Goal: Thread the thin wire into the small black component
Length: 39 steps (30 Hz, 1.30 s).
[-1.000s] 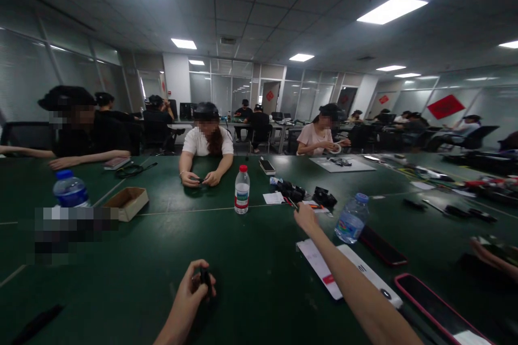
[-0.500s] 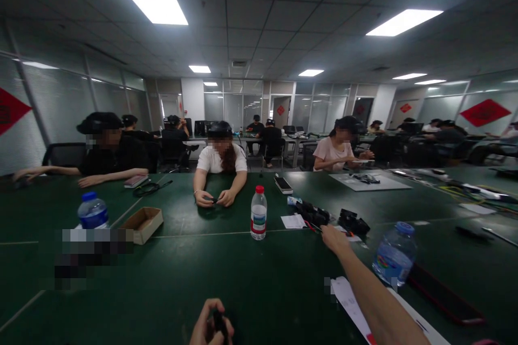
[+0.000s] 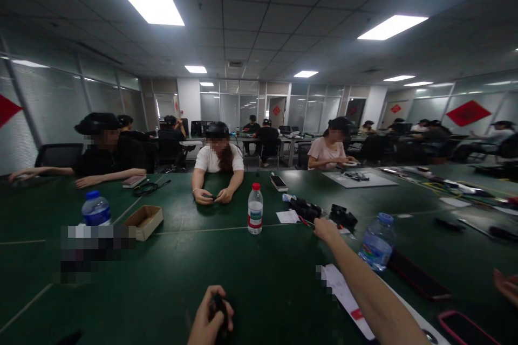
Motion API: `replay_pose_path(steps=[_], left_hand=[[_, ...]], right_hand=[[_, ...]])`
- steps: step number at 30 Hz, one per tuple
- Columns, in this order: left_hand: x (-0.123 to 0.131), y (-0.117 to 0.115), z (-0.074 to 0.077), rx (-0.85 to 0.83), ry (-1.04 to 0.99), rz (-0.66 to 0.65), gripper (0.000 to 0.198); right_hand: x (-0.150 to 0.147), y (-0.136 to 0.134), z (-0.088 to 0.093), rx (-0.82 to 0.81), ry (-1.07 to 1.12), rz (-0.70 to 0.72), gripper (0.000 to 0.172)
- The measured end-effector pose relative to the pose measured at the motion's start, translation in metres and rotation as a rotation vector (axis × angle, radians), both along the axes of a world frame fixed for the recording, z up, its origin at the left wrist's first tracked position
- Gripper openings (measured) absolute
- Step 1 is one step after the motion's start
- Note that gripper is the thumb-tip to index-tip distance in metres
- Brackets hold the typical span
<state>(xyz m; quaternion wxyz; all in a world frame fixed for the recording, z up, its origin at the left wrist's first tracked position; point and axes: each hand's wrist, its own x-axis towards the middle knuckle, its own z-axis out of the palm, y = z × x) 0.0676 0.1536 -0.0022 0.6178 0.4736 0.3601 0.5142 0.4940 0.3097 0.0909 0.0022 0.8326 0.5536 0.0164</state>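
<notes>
My left hand [image 3: 211, 314], low in the middle of the view, is closed around a small black object [image 3: 219, 307]; its kind is hard to tell. My right arm stretches forward over the green table [image 3: 162, 285]. At its end my right hand [image 3: 326, 228] has its fingers drawn together at the table, beside black bundled items [image 3: 304, 208] with thin red and dark wires [image 3: 304, 221]. What those fingers hold, if anything, is hidden. Another black item [image 3: 343, 216] lies just right of the hand, on white paper.
A red-capped bottle [image 3: 255, 210] stands ahead, a blue-capped bottle [image 3: 377, 242] beside my right forearm, another [image 3: 96, 208] at left. A cardboard box [image 3: 144, 222], papers [image 3: 343, 294] and a red-edged phone [image 3: 465, 328] lie about. Another person's hand [image 3: 506, 284] shows at the right edge; people sit opposite.
The view has turned slightly right, so things sit further left. Another person's hand has come into view at the right edge. My hands keep nearly the same places and stay closed.
</notes>
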Motion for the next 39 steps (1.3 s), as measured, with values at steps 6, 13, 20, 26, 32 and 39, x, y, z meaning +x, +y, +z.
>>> replay_pose_path(steps=[6,13,20,26,32,39], left_hand=[[-0.003,-0.01,0.01,-0.012,0.029,0.008,0.028],[-0.009,-0.016,0.013,-0.029,0.032,0.05,0.031],[-0.013,-0.031,0.012,-0.013,0.002,0.104,0.035],[-0.031,-0.053,0.018,-0.004,0.084,0.15,0.041],[-0.048,-0.067,0.021,-0.011,0.165,0.109,0.049],[-0.049,-0.071,0.03,0.012,0.244,0.016,0.055]], right_hand=[[-0.042,-0.034,0.008,-0.048,0.219,0.109,0.034],[-0.134,-0.104,-0.005,0.044,0.515,0.369,0.029],[-0.234,-0.18,-0.04,0.104,0.615,0.543,0.029],[-0.253,-0.207,-0.046,0.039,0.71,0.624,0.038],[-0.251,-0.206,-0.055,-0.053,0.914,0.592,0.031],[-0.278,-0.207,-0.053,-0.028,0.782,0.657,0.032]])
